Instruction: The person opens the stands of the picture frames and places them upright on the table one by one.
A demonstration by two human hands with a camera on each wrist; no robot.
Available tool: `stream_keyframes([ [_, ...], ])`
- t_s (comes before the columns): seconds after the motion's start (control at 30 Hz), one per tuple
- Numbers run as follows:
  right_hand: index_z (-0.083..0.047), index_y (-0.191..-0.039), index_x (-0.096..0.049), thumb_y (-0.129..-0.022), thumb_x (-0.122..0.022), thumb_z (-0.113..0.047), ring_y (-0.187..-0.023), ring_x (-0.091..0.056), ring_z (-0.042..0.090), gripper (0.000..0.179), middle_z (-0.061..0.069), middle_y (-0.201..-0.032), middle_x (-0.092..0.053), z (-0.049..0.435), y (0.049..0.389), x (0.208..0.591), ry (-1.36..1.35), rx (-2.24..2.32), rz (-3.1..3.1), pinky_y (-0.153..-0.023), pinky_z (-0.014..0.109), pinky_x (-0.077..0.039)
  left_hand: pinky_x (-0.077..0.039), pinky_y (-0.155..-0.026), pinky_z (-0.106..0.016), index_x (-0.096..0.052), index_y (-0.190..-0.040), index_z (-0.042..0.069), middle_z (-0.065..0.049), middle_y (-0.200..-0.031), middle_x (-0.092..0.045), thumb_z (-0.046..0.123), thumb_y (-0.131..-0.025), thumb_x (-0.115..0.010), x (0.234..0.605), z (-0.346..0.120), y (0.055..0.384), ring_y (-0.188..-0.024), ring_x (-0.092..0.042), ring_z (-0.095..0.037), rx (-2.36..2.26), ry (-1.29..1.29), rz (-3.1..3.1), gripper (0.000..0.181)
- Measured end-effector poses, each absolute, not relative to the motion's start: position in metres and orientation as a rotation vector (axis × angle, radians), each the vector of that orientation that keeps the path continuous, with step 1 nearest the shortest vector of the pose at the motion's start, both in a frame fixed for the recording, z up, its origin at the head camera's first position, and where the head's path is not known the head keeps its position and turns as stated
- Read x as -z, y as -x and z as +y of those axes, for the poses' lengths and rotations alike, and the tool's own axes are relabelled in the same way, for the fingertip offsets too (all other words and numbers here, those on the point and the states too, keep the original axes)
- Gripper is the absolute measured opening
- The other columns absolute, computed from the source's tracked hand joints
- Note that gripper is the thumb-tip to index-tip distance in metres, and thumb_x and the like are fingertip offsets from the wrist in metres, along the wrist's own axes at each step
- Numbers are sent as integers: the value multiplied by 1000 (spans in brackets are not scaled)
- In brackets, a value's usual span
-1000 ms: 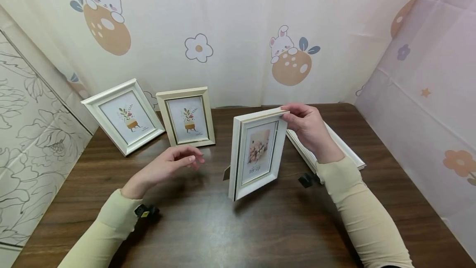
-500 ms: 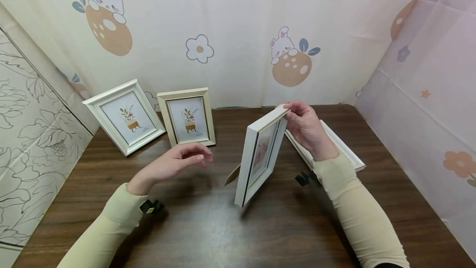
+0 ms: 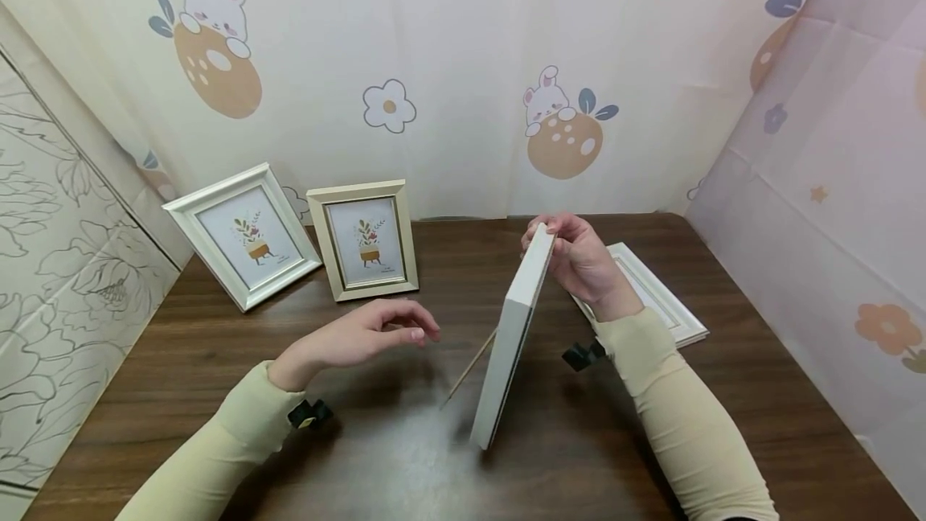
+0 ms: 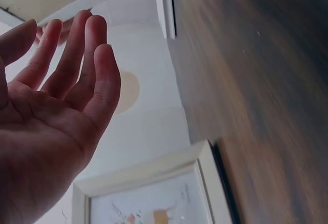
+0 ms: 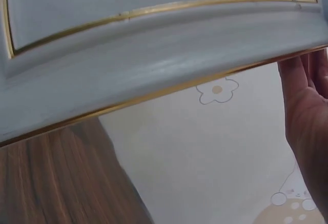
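In the head view a thick white picture frame is seen almost edge-on, tilted and held near its top corner by my right hand. Its thin back support leg sticks out to the left. The right wrist view shows the gold-lined moulding of this picture frame close up, and part of my fingers at its edge. My left hand hovers left of the support leg with loosely bent fingers, holding nothing; the left wrist view shows its palm. The picture itself is hidden in the head view.
A white picture frame and a cream picture frame stand at the back left. Flat on the wooden table, behind my right wrist, lies another white frame. A patterned curtain borders the back.
The held picture frame has turned from showing its picture to nearly edge-on, its lower end coming nearer. My left hand has moved right, toward the support leg.
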State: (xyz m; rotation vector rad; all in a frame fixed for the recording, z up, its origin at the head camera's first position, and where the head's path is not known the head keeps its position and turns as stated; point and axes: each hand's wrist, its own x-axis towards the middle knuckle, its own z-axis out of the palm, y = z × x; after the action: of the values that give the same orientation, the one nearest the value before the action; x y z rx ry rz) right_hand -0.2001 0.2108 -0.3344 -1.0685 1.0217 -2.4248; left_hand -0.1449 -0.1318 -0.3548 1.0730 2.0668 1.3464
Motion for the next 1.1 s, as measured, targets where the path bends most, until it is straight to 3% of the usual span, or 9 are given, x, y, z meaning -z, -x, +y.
stream_keyframes([
  [0.2,-4,-98,-74,-91,-68,-6,-97,-62,26,10,15,-107,-67,210,205,339,1117,2410,916,-89,38,-53,-50,-91,-37,-65,-120,18,4,-116,-68,22,-103,-56,349,-117,134,-108,-64,-24,-1269,-1109,2087,19],
  [0.5,-5,-97,-75,-89,-70,-5,-92,-61,26,10,15,-101,-67,207,210,342,1033,2453,791,-86,36,-55,-55,-76,-32,-65,-120,16,9,-112,-67,29,-101,-61,342,-97,108,-101,-63,-11,-1257,-1101,2117,23],
  [0.8,-5,-96,-76,-89,-69,-6,-91,-61,25,10,14,-100,-68,206,214,345,1003,2475,795,-85,35,-54,-57,-78,-33,-62,-120,14,1,-108,-68,31,-95,-69,334,-86,88,-97,-65,-11,-1333,-1026,2123,31],
  [1.1,-8,-92,-76,-87,-72,-12,-89,-63,24,8,12,-98,-70,206,211,344,945,2515,865,-83,33,-55,-56,-78,-27,-58,-121,21,7,-102,-67,36,-90,-75,336,-81,83,-87,-67,-6,-1246,-1017,2156,38],
])
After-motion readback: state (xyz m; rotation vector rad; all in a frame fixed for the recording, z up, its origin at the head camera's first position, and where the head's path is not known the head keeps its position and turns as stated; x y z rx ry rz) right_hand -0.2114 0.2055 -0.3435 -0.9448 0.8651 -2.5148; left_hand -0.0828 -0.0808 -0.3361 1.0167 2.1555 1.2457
